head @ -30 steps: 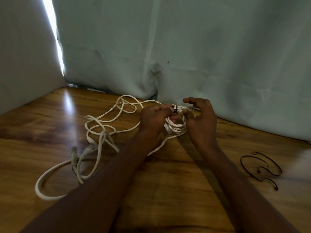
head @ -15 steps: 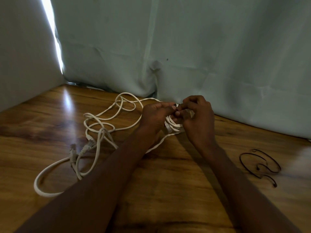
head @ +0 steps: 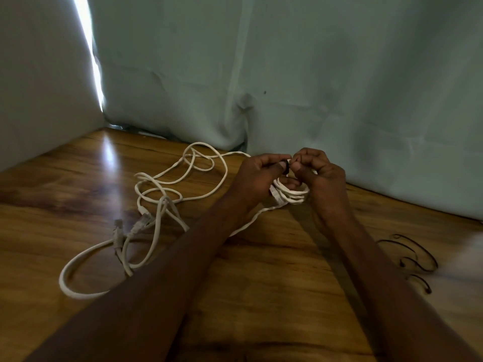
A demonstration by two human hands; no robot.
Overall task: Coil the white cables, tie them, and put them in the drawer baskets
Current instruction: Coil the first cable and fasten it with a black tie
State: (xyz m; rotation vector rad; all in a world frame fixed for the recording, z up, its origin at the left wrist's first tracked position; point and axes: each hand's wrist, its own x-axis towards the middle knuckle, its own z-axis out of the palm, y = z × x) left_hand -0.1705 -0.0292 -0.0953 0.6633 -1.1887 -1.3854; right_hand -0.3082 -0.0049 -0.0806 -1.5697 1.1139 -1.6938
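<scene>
A small coil of white cable (head: pixel 294 195) hangs between my two hands above the wooden table (head: pixel 261 283). My left hand (head: pixel 257 176) and my right hand (head: pixel 321 173) meet at the coil's top, both pinching a thin black tie (head: pixel 287 167) wrapped around the loops. A loose strand runs from the coil down to the table under my left forearm. More white cables (head: pixel 156 205) with clear plugs lie tangled on the table to the left. No drawer or basket is in view.
Several thin black ties (head: pixel 413 257) lie on the table at the right. Pale cloth (head: pixel 287 74) hangs close behind the table and along its left side, with a bright gap of light at the back left corner.
My right hand's fingers, spread apart a second ago, have closed onto the black tie at the coil's top. Both hands stay together on the coil.
</scene>
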